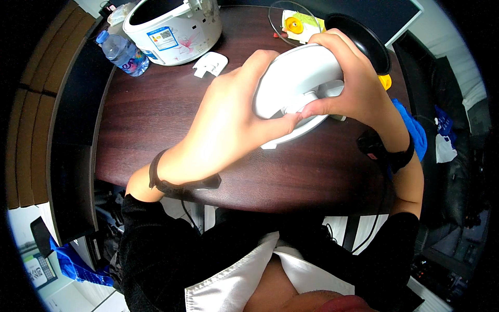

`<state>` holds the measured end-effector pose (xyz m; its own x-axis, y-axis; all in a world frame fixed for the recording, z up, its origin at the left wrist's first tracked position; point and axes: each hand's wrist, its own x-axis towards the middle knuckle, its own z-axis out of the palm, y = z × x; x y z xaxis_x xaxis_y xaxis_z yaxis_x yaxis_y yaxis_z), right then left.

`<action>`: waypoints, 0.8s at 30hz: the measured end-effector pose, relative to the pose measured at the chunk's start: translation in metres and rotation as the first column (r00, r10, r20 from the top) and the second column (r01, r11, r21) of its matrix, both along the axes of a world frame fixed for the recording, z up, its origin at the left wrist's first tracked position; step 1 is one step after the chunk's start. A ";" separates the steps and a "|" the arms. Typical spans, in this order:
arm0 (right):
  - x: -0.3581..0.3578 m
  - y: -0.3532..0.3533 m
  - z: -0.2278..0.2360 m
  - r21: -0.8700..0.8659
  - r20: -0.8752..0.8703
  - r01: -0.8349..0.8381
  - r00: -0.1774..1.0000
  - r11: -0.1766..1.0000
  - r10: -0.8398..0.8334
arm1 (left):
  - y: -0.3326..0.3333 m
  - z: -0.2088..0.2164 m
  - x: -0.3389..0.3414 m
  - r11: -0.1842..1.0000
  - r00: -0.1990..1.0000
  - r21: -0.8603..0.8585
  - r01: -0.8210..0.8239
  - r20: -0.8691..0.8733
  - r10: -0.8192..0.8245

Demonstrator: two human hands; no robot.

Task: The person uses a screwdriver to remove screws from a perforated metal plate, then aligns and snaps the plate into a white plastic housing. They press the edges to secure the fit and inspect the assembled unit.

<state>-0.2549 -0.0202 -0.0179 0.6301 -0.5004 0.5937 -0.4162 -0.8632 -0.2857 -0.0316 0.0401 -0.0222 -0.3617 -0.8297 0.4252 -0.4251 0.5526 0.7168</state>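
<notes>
A rounded white plastic rice cooker lid (296, 73) is held tilted above the dark wooden table. My left hand (234, 112) grips its left side, the thumb reaching across to the middle. On the opposite side, my right hand (358, 83) wraps its fingers over the far rim. Both thumb tips meet at a recess near the lid's lower middle; what they press there is mostly covered. Beyond my left hand stands the white rice cooker body (200, 39) with a flower print, its top uncovered. A small white plastic piece (210, 63) lies in front of it.
A water bottle (122, 54) stands at the far left. At the back right are a clear round rim (271, 27), a yellow package (306, 31) and a black pan (371, 44). A blue cloth (414, 132) lies by the table's right edge. Cables hang from both wrist straps.
</notes>
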 end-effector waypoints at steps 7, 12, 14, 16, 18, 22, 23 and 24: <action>0.001 0.005 -0.006 0.003 0.059 0.033 0.998 0.999 -0.033 | -0.003 -0.001 -0.001 0.995 1.000 -0.102 0.019 -0.003 -0.020; -0.001 0.009 -0.009 0.012 0.081 0.071 0.994 0.997 -0.072 | -0.003 0.001 -0.001 0.995 0.999 -0.087 0.042 -0.002 -0.042; -0.003 0.008 -0.010 0.049 0.078 0.070 0.994 0.996 -0.073 | -0.002 0.002 -0.002 0.999 1.000 -0.035 0.015 0.011 -0.015; -0.003 0.009 -0.010 0.066 0.089 0.078 0.992 0.995 -0.084 | -0.001 0.002 -0.003 1.000 1.000 0.002 0.007 0.012 -0.007; -0.003 0.011 -0.012 0.076 0.096 0.085 0.991 0.993 -0.093 | -0.001 0.001 -0.003 0.999 1.000 0.029 0.013 0.003 -0.013; -0.002 0.016 -0.012 0.078 0.108 0.096 0.989 0.992 -0.105 | -0.001 0.001 -0.002 1.000 1.000 0.015 0.027 0.011 -0.027; -0.003 0.017 -0.012 0.084 0.117 0.097 0.987 0.992 -0.106 | -0.001 0.002 -0.002 0.999 0.999 0.023 0.029 0.018 -0.029; -0.003 0.017 -0.012 0.088 0.112 0.098 0.988 0.991 -0.108 | -0.001 0.003 -0.002 0.999 0.999 0.031 0.030 0.026 -0.030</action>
